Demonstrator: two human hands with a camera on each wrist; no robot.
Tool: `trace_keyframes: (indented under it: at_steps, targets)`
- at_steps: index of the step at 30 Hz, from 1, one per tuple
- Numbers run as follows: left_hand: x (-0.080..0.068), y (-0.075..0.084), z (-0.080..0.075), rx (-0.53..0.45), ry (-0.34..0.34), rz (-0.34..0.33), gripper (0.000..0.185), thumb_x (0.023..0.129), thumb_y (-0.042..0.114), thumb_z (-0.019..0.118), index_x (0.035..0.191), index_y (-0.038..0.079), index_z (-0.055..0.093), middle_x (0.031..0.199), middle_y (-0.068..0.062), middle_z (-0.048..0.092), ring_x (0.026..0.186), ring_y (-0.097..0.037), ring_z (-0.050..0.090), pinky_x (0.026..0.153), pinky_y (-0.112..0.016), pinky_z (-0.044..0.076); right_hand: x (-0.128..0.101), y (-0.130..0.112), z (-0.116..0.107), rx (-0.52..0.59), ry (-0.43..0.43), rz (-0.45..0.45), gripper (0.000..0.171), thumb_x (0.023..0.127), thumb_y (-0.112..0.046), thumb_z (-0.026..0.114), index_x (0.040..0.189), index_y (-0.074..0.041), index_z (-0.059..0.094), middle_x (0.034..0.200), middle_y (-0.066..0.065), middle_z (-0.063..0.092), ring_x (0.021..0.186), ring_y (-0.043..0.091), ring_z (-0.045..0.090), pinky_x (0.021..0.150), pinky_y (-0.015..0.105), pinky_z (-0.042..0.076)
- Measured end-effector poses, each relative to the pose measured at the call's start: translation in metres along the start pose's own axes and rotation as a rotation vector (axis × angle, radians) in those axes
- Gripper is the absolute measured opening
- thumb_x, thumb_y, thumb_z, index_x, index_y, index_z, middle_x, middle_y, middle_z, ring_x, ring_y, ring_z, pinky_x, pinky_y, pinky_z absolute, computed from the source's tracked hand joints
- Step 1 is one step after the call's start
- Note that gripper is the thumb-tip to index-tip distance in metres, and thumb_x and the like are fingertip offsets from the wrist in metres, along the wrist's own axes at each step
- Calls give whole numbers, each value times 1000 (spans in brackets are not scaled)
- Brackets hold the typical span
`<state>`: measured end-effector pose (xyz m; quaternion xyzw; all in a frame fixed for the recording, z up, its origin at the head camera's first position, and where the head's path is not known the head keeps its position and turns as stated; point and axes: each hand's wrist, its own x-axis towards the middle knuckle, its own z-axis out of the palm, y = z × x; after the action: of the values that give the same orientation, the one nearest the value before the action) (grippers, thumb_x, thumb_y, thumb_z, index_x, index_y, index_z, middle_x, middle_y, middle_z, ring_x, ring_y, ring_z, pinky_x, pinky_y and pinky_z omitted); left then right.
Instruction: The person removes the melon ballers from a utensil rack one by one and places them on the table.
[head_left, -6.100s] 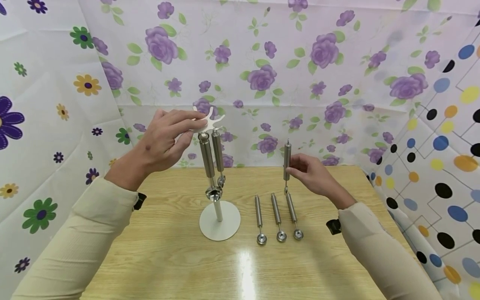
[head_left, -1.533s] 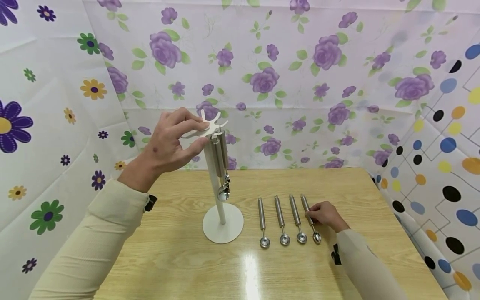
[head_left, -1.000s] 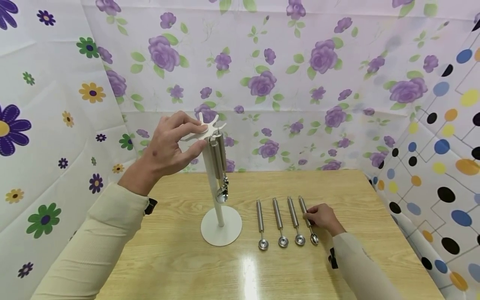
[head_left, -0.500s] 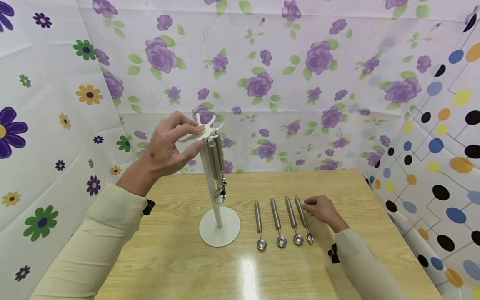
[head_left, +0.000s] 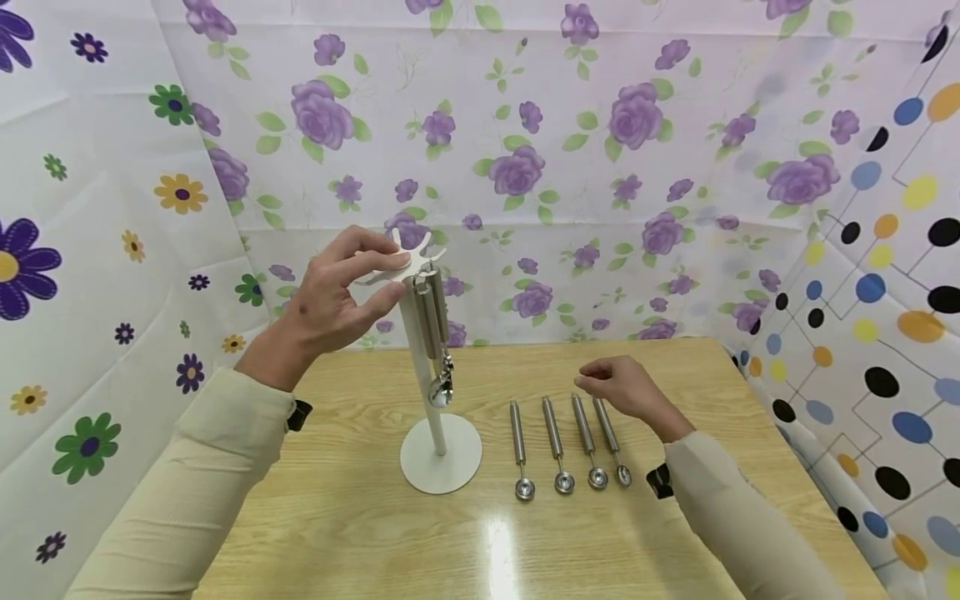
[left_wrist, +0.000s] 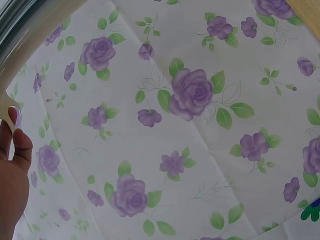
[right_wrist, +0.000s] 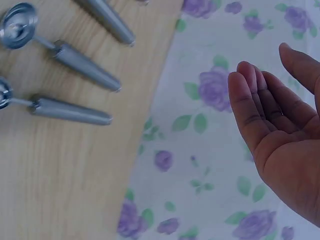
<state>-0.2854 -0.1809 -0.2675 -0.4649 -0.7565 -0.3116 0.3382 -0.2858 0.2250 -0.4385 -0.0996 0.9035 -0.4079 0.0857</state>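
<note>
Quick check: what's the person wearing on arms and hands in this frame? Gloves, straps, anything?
Both hands are bare: left hand, right hand, no gloves or rings visible. Both arms wear long cream sleeves of fine ribbed knit, left sleeve and right sleeve, reaching to the wrists. At each cuff sits a small black piece, the left black piece and right black piece, apparently on a wrist strap; no cables show.

Scoops (head_left: 555, 446) shiny steel; stand (head_left: 438, 450) matt white; table (head_left: 360, 517) glossy wood.
</note>
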Motion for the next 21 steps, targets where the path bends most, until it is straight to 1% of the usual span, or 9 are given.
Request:
trace_keyframes:
  at_steps: [2,5,9,11,13,16,18,21]
  targets:
    - [0,-1,0,0,2,5,61,100,52,52,109,-5,73,112,-23,60,104,-36,58,93,-33,44,1,-12,-1,-15,-3,-27,48,100,-31,61,133,3,60,121,19,66,100,31,67,82,43,55]
    - [0,-2,0,6,8,11,61,100,51,51,110,-5,73,114,-24,61,107,-38,58,96,-31,43,5,-32,-4,-32,-1,-65,46,100,-30,62,132,3,61,120,18,67,101,30,67,83,43,55]
    - [-3,-2,-1,20,23,10,61,100,51,52,110,-5,73,116,-24,63,110,-39,57,96,-27,43,11,-58,-10,-40,19,-113,45,99,-29,63,132,1,62,119,17,67,102,29,66,85,43,54]
    - [-3,-2,-1,19,29,5,60,99,51,52,110,-5,73,116,-23,64,110,-39,57,93,-25,43,13,-70,-13,-37,25,-124,44,99,-29,63,132,0,63,120,16,67,104,29,66,86,44,54]
    - [-3,-1,0,11,32,2,60,99,50,53,110,-5,73,115,-22,64,108,-38,57,86,-25,43,14,-80,-14,-38,25,-131,43,99,-29,64,132,-1,63,121,16,67,106,29,65,88,45,53]
    - [-2,-1,0,8,31,0,59,99,50,54,109,-5,73,114,-21,65,103,-36,58,76,-28,40,16,-92,-15,-44,23,-144,42,99,-29,64,132,-3,64,122,14,67,108,29,64,89,45,52]
    - [-1,0,1,10,32,0,59,99,51,53,109,-4,73,113,-21,65,100,-34,57,72,-29,37,16,-100,-15,-39,20,-154,42,99,-29,64,132,-4,64,121,14,67,108,29,64,90,45,52]
    - [-1,0,2,19,32,0,60,99,51,53,108,-4,74,113,-21,65,97,-32,56,70,-30,36,17,-111,-14,-30,13,-171,42,99,-29,64,133,-4,64,121,13,67,108,28,64,90,45,52]
